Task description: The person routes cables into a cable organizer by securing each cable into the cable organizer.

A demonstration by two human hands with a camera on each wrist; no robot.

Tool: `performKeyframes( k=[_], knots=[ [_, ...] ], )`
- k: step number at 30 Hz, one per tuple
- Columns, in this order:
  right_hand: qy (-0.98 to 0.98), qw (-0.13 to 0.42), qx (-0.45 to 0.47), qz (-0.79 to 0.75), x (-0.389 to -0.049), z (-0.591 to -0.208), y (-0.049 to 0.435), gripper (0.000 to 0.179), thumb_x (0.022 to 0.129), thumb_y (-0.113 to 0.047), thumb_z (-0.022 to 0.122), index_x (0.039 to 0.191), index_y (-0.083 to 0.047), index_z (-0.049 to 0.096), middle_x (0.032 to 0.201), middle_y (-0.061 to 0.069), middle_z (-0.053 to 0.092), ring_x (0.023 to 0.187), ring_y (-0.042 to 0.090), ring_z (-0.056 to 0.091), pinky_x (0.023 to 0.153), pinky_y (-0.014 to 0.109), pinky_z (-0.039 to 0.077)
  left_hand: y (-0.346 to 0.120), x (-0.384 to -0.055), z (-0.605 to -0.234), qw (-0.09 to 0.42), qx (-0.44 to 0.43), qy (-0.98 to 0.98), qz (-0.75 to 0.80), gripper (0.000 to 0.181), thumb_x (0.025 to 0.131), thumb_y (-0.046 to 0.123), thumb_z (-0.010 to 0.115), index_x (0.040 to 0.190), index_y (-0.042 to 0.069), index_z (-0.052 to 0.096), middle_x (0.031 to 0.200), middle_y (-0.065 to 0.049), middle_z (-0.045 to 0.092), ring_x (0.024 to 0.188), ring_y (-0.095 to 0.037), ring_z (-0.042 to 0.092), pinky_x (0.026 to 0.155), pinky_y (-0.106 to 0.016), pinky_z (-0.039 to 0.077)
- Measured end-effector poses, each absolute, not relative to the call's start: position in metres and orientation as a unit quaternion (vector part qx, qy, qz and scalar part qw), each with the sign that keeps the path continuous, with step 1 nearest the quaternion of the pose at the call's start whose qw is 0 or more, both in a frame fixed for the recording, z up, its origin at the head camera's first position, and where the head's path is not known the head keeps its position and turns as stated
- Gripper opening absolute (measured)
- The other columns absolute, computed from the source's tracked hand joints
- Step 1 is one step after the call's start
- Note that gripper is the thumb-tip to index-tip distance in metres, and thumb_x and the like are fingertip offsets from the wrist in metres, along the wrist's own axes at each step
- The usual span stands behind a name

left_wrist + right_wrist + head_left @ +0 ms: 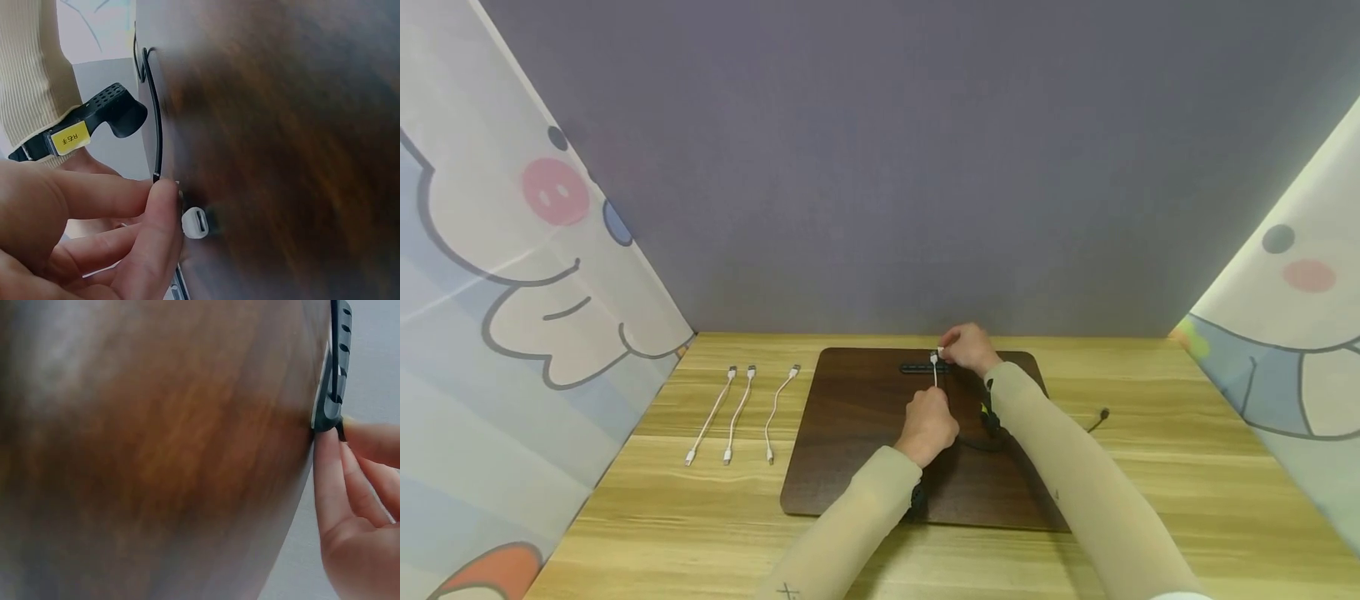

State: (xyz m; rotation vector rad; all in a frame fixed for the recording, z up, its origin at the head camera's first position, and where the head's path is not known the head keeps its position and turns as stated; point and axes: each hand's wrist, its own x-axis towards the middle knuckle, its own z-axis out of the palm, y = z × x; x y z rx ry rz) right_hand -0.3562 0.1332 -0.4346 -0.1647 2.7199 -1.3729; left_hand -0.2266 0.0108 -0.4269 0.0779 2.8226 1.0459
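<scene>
My left hand (927,427) pinches a short white USB cable (936,377) over the dark brown board (857,425). Its small white plug (195,223) sticks out beside the fingertips in the left wrist view. From that hand the cable runs up to its USB-A end, which overlaps the notched black cable clip strip (917,367) near the board's far edge. There my right hand (970,348) pinches the strip's right end between thumb and fingers. A tiny white piece (941,351) shows at those fingertips; I cannot tell what it is.
Three more short white cables (711,415) lie side by side on the wooden table (647,492), left of the board. A black cable (156,119) crosses the board, and a black cable end (1103,414) lies to the right. Behind the table stands a grey panel (880,167).
</scene>
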Motion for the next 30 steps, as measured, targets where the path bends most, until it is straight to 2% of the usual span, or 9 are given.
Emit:
performKeyframes(
  k=[10, 16, 20, 30],
  knots=[
    [0.914, 0.058, -0.055, -0.397, -0.3547, -0.4311, 0.1335, 0.02, 0.09, -0.006, 0.072, 0.107, 0.003, 0.076, 0.104, 0.018, 0.074, 0.087, 0.026, 0.072, 0.08, 0.038, 0.057, 0.014, -0.2236, -0.4292, 0.068, 0.032, 0.933, 0.351, 0.007, 0.083, -0.004, 0.072, 0.08, -0.001, 0.067, 0.064, -0.009, 0.057, 0.052, -0.023, 0.056, 0.046, -0.031, 0.047],
    [0.914, 0.073, -0.068, -0.393, -0.3553, -0.4317, 0.1342, 0.021, 0.093, -0.006, 0.071, 0.109, 0.006, 0.074, 0.117, 0.023, 0.069, 0.085, 0.027, 0.074, 0.078, 0.037, 0.06, 0.013, -0.2229, -0.4297, 0.064, 0.032, 0.934, 0.351, 0.007, 0.082, -0.005, 0.072, 0.08, -0.002, 0.066, 0.064, -0.01, 0.056, 0.051, -0.023, 0.053, 0.045, -0.031, 0.045],
    [0.912, 0.074, -0.073, -0.397, -0.3549, -0.4325, 0.1352, 0.021, 0.093, -0.005, 0.071, 0.11, 0.008, 0.074, 0.118, 0.025, 0.068, 0.085, 0.028, 0.074, 0.076, 0.036, 0.06, 0.0128, -0.2238, -0.431, 0.06, 0.041, 0.935, 0.347, 0.008, 0.081, -0.005, 0.073, 0.08, -0.003, 0.065, 0.065, -0.01, 0.056, 0.053, -0.023, 0.053, 0.046, -0.032, 0.045],
    [0.926, 0.058, -0.107, -0.357, -0.3487, -0.429, 0.1334, 0.033, 0.094, -0.003, 0.068, 0.124, 0.011, 0.067, 0.12, 0.025, 0.068, 0.086, 0.027, 0.074, 0.076, 0.036, 0.06, 0.0107, -0.2227, -0.4277, 0.053, 0.058, 0.939, 0.335, 0.008, 0.08, -0.002, 0.074, 0.083, -0.004, 0.066, 0.066, -0.01, 0.057, 0.056, -0.022, 0.053, 0.049, -0.033, 0.046]
  ],
)
